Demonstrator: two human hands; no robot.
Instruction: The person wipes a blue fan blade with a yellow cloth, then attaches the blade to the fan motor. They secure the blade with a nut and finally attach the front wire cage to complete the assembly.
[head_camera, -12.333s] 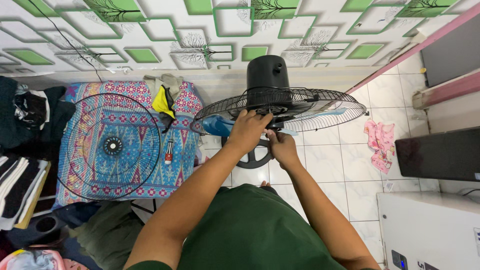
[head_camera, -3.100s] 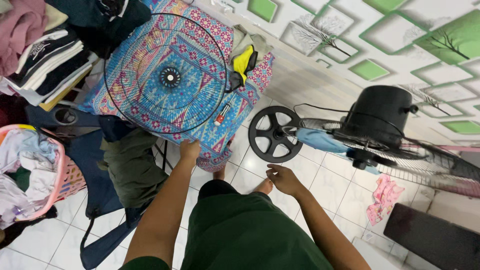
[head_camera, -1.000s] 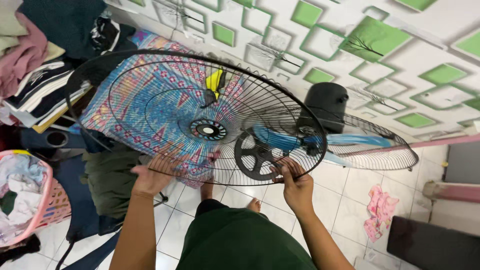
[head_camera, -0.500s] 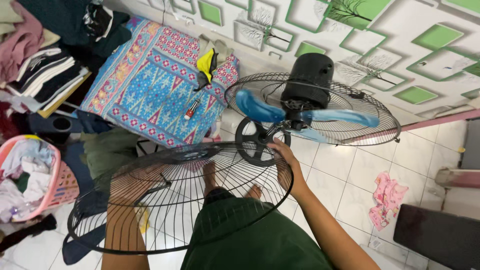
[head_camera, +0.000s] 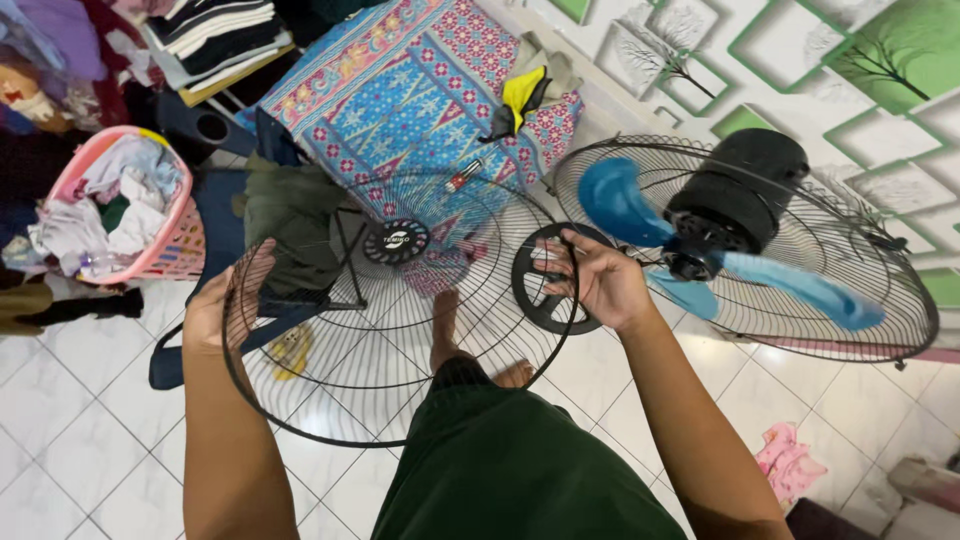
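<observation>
Hands, two: left hand (head_camera: 225, 300) and right hand (head_camera: 597, 280), both clenched on opposite rim edges of one round black wire grille (head_camera: 400, 310), held level above the white tiled floor (head_camera: 60, 440). Beside it, one fan (head_camera: 745, 235) with three glossy blue blades (head_camera: 615, 200). Arms outstretched.

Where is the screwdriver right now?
In the head view the screwdriver lies on the patterned cloth, upper centre, just beyond the detached fan guard and below the yellow-black item.
</observation>
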